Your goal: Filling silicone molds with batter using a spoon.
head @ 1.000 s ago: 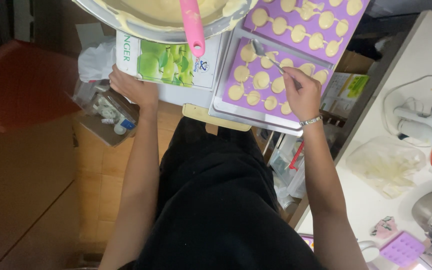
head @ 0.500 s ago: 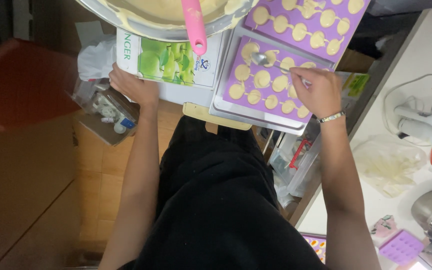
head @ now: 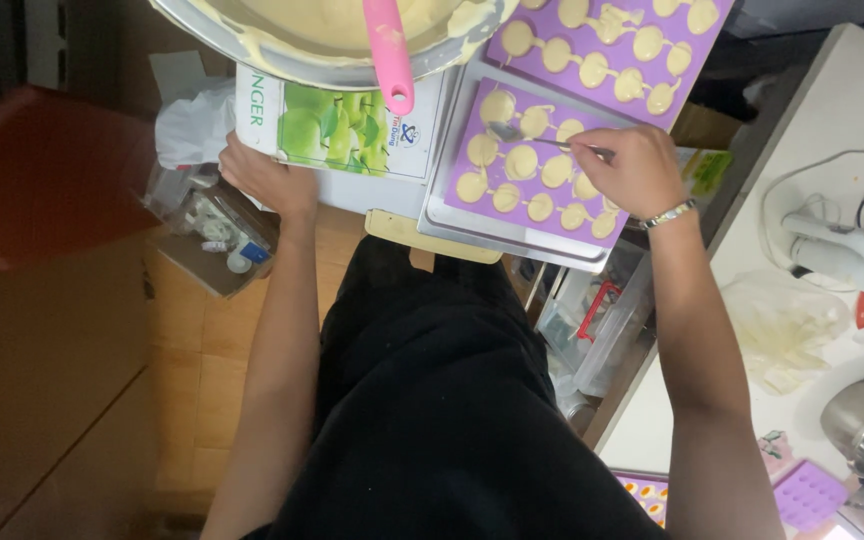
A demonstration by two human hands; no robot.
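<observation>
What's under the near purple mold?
The purple mold, its round cavities filled with pale batter, sits on a metal tray, whose rim shows around it. The right hand covers the mold's right part; what lies beneath the tray is hidden.

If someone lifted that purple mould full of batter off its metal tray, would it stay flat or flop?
The purple mould looks thin and rubbery, so it would probably sag and spill if lifted by itself. Its cavities hold pale batter, likely making it heavier than it looks. The metal tray beneath looks rigid, so carrying both together seems safer.
</observation>
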